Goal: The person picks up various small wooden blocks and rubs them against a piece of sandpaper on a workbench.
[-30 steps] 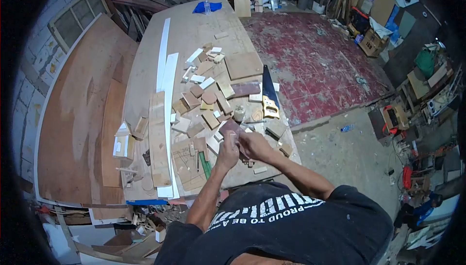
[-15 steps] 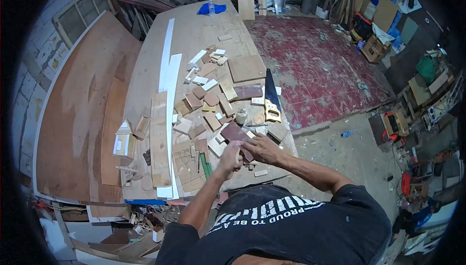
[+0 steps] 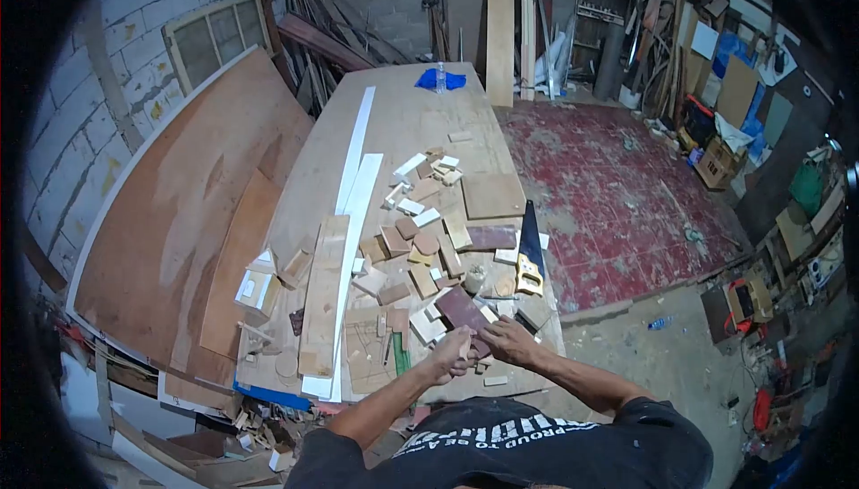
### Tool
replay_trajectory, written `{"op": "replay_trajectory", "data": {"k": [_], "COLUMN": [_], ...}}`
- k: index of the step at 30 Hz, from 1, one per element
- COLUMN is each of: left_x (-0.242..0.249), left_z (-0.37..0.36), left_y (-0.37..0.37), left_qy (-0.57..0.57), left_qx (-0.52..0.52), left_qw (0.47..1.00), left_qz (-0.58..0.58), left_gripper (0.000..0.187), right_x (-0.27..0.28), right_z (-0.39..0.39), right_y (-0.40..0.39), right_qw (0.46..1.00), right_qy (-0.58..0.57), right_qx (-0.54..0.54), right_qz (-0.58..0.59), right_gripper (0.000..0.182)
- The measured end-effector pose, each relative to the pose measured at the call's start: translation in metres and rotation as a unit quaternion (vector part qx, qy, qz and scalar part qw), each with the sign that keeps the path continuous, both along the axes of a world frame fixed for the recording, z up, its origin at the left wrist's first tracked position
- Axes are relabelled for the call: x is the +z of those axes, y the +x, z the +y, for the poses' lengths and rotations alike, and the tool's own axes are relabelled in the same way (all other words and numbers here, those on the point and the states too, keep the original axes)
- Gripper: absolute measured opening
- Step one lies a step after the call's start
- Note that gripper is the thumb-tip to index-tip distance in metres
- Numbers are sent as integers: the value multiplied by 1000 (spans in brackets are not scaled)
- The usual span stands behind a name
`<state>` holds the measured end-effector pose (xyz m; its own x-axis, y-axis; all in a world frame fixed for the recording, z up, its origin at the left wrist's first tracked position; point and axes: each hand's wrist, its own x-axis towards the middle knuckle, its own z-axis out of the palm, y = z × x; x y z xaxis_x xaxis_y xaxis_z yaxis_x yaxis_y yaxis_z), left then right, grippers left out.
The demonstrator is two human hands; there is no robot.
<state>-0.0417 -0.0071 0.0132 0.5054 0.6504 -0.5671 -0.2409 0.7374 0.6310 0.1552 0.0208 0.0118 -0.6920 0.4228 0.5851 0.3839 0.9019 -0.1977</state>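
Observation:
A dark red-brown piece of wood [image 3: 461,308] lies at the near end of the workbench, tilted towards me. My right hand [image 3: 508,342] is closed over its near right edge, fingers bent down. Against the near left corner of that piece, my left hand [image 3: 453,357] is curled into a fist; whatever it holds is hidden. Close by are a whitish wooden block [image 3: 428,326], a small whitish jar [image 3: 475,276] and a handsaw [image 3: 530,272] with a yellow handle. Left of my hands lie a green strip [image 3: 400,355] and a thin board with drawn lines [image 3: 364,355].
Wood offcuts [image 3: 420,247] crowd the middle of the workbench [image 3: 420,100]. Long white strips [image 3: 358,189] and a plank [image 3: 324,297] lie left, beside a small wooden house shape [image 3: 258,288]. A bottle [image 3: 440,77] stands on blue cloth at the far end. A large panel [image 3: 197,203] leans left.
The camera has tilted up and turned, so the scene sits lower and further right. Both hands stay at the near end of the red-brown piece.

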Motion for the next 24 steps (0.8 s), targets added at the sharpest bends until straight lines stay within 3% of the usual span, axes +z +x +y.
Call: {"op": "replay_trajectory", "data": {"k": [1,2,3,4,5,6,7,8,9,10,11,12,13,14,15,16,17,18,19,20,21,22,23,24], "left_x": [-11,-21,-29,-20,-10,-12,-18,-26,-36,-22,-8,5,8,9,13,16,9,-2,-11,-19,-2,-1,-3,-5], "left_z": [-4,-6,-7,-7,-16,-14,-14,-16,-19,-23,-27,-27,-19,-22,-25,-25,-31,-33,-31,-31,-34,-31,-30,-30], "left_y": [3,2,2,1,-14,-21,-26,-28,-19,-11,-5,-1,-5,-2,-1,-1,4,3,-1,-7,-20,-25,-29,-30], "left_qy": [170,176,482,723,599,599,642,681,664,663,430,153,-4,-10,4,23,217,216,453,655,646,642,657,672], "left_qx": [-3,-1,44,84,-43,-36,-40,-46,26,27,18,6,7,6,7,8,11,12,41,65,-19,-18,-25,-31], "left_qw": [983,982,851,609,718,716,695,672,686,687,879,984,1000,1000,1000,999,963,963,857,686,685,687,678,669], "left_qz": [70,70,204,315,352,356,323,287,296,297,207,96,-18,-21,2,26,160,160,243,309,337,339,327,315], "left_gripper": [23,23,21,22,31,31,31,32,25,25,24,24,29,29,28,27,22,22,21,21,24,24,24,24], "right_x": [-11,-22,3,8,2,1,-1,-4,-2,3,11,-4,-4,-6,6,8,9,12,22,23,24,27,29,23], "right_z": [-1,-2,-19,-26,-27,-27,-30,-35,-41,-46,-41,-30,-22,-15,-16,-21,-26,-33,-42,-42,-42,-43,-51,-52], "right_y": [0,1,-13,-22,-21,-20,-22,-25,-28,-31,-26,-13,-6,1,-9,-12,-13,-15,-27,-26,-23,-22,-29,-35], "right_qw": [990,959,922,743,583,393,395,540,670,782,932,964,981,990,997,997,981,948,862,861,672,419,461,584], "right_qy": [-134,-267,-354,-625,-763,-865,-866,-791,-692,-575,-328,-256,-192,-129,-55,-55,-177,-295,-460,-462,-695,-862,-832,-759], "right_qx": [-27,-52,-134,-86,-38,10,12,-17,-46,-72,-105,-55,-15,27,34,32,-17,-65,-70,-68,-10,48,47,-15], "right_qz": [39,75,83,226,278,312,306,288,263,231,116,53,6,-42,40,42,75,105,203,203,256,283,306,289], "right_gripper": [13,11,15,23,26,28,28,26,23,21,8,20,25,31,6,6,10,16,26,26,27,27,26,24]}}
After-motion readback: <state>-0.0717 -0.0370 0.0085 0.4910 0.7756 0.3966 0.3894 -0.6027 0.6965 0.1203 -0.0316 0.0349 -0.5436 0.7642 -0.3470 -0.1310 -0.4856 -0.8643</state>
